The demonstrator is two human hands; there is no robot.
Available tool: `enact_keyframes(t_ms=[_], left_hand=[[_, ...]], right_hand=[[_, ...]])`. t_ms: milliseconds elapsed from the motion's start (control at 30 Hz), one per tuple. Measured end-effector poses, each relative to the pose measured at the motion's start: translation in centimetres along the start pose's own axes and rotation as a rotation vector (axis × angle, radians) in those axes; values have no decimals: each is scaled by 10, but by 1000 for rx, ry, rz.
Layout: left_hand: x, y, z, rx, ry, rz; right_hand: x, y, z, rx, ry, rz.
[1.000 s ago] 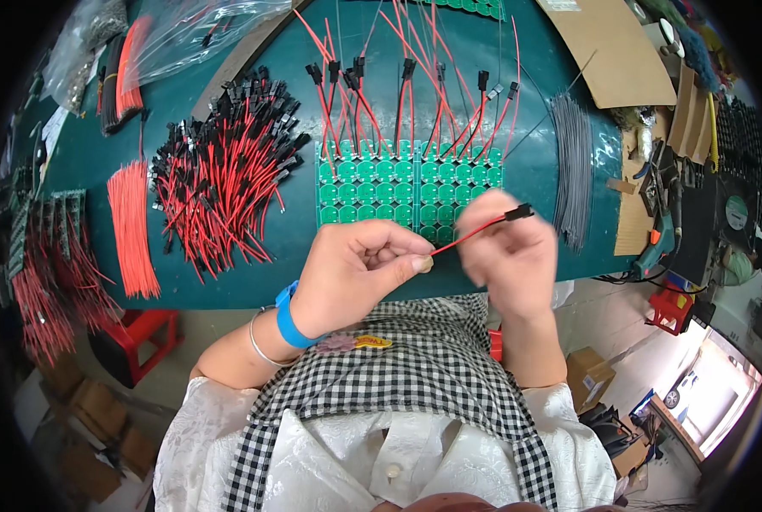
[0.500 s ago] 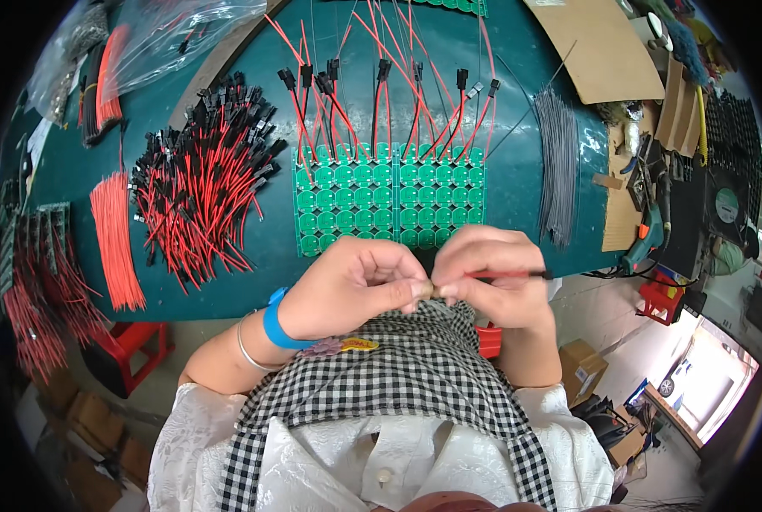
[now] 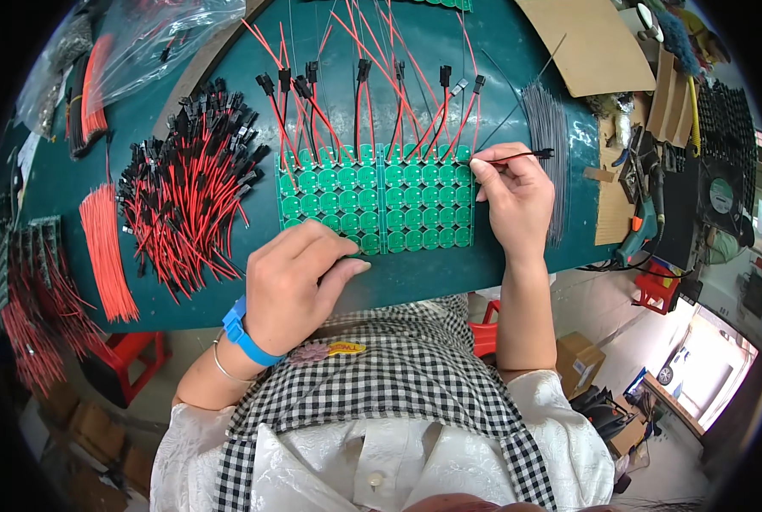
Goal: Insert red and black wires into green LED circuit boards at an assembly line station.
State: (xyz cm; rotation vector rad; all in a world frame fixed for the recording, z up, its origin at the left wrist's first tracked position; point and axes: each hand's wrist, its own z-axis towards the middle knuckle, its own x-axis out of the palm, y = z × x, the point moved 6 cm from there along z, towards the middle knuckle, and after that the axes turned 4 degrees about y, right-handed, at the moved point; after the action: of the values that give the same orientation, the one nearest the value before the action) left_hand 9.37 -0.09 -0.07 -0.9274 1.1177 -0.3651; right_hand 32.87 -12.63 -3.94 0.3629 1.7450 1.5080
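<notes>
A green panel of round circuit boards (image 3: 428, 196) lies on the table in front of me. Bent around its near left edge, my left hand (image 3: 300, 271) has fingertips on the boards and its thumb at the rim. My right hand (image 3: 516, 194) is at the panel's far right corner, closed in a pinch on a red-and-black connector wire (image 3: 517, 155). The wire's black plug points right, and its tip by the panel is too small to make out. Several similar wires with black plugs (image 3: 363, 72) stand up along the panel's far edge.
Left of the panel lies a heap of red-and-black connector wires (image 3: 195, 188), beside a bundle of red wires (image 3: 108, 252). Thin grey wires (image 3: 553, 141) lie at the right. Farther right are brown cardboard (image 3: 590, 47) and a teal glue gun (image 3: 643, 232).
My hands have parted from their meeting point in front of the panel. The left has moved onto its near edge; the right has carried the connector wire up to its far right corner.
</notes>
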Motion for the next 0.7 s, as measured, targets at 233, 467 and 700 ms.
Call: enact_keyframes(t_ms=[233, 467, 700], left_hand=[[5, 6, -5, -8, -5, 56], [6, 6, -3, -9, -2, 53], [6, 5, -1, -12, -6, 71]], right_hand=[[0, -3, -1, 26, -14, 31], [-1, -3, -1, 35, -25, 2], [0, -3, 0, 63, -29, 21]])
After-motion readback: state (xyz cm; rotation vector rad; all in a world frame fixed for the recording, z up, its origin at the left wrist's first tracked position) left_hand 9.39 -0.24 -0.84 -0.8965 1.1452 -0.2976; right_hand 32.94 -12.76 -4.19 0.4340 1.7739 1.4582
